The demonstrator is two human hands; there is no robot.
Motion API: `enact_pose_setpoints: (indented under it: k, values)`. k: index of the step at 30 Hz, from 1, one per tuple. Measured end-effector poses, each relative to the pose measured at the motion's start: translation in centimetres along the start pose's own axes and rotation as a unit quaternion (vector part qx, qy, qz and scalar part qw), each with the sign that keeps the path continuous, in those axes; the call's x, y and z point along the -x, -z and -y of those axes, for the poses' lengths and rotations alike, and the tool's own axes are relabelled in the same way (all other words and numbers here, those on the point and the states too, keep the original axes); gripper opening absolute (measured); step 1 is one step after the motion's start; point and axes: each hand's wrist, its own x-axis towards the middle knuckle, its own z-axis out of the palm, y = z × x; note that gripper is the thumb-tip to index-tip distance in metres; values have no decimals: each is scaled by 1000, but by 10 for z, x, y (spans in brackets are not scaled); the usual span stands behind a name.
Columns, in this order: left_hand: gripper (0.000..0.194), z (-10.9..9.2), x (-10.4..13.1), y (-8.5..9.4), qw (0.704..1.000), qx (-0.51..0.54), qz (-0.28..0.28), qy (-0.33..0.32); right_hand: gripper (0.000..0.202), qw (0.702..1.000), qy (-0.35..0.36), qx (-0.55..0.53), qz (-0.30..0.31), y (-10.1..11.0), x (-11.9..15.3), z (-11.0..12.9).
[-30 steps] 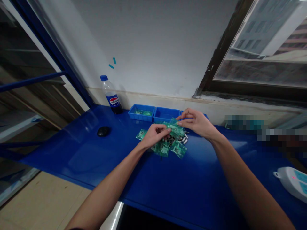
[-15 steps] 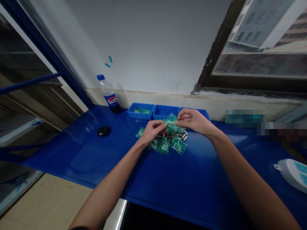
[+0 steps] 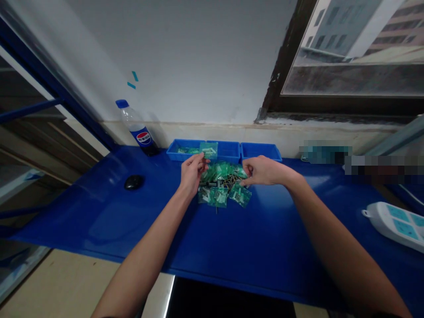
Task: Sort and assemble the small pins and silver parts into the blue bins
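Note:
My left hand [image 3: 192, 171] pinches a small green-tinted clear plastic bag [image 3: 209, 150] by its lower left edge. That bag is held up in front of the blue bins, with pale pieces inside. My right hand [image 3: 265, 170] is at the right side of the pile, thumb and forefinger apart. Its thumb tip is at the upper edge of another green bag [image 3: 240, 195]. Between my hands lies a heap of such bags, with loose screws [image 3: 230, 180] and small metal pieces among them. A further bag [image 3: 218, 197] lies at the heap's front.
Three blue bins [image 3: 261, 152] line the wall; the left one contains green bags. A cola bottle [image 3: 142, 132] and a black mouse [image 3: 134, 182] are on the left of the blue table [image 3: 251, 247]. A white power strip [image 3: 394, 223] lies at the right.
My left hand has moved a bag left and up, away from my right hand. The right hand has let go of that bag and lowered to the heap's right side. The camera view has shifted slightly.

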Motion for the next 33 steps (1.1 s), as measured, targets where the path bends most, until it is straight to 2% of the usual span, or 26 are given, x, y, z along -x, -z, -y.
enact_pose_setpoints:
  k: [2,5,10,14,18,21,24,27,29,33]
  values:
    - [28,-2,-4,3,999,36,-25,-3,45,997,-22,62,42,-5,1,5]
    - [36,-4,-8,7,998,55,-30,14,55,990,-57,109,73,-14,-1,13]
    - [38,1,-3,4,999,-3,14,32,41,992,-26,67,108,-19,-8,10]
    - [38,4,6,-5,997,-64,46,8,38,994,1,30,107,-18,-6,11]
    - [36,4,9,-9,994,-93,62,-7,47,994,-9,71,81,-21,-5,21]
    - [34,5,10,-9,992,-104,67,-17,45,994,-12,80,76,-26,-9,24]
    - [31,5,10,-9,991,-111,71,-28,42,997,14,18,74,-25,-11,20]
    - [30,3,12,-11,987,-129,81,-46,39,992,57,-91,67,-16,-10,13]
    - [30,1,15,-13,982,-148,96,-63,35,981,69,-170,55,-8,-8,9]
    - [31,0,21,-17,965,-196,155,-75,31,948,47,-315,-9,5,-5,4]
